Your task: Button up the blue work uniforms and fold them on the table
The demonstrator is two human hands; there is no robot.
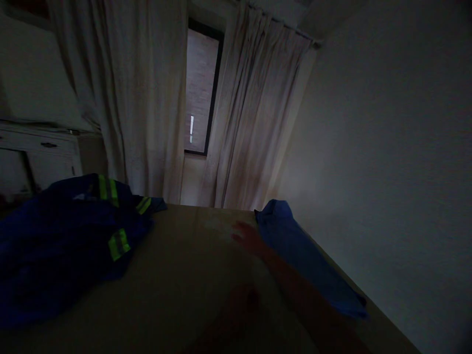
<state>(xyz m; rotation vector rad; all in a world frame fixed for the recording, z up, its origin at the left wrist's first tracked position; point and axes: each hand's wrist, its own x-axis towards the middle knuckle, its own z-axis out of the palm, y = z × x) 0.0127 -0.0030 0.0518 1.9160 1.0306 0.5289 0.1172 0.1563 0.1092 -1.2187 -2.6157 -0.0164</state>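
Folded blue jeans lie lengthwise along the right side of the table, beside the wall. My right hand is stretched out just left of their far end, fingers apart, with nothing visible in them. Whether it touches the denim or the tabletop I cannot tell. Nearer to me, low in the middle of the view, is my left hand, dark and blurred. Its fingers are too dim to read. On the left lies a crumpled dark blue work garment with yellow-green reflective strips.
The pale table reaches from me toward the curtains and a narrow window. A plain wall runs along the right edge. Behind the garment at far left stands a white cabinet with drawers. The room is dim.
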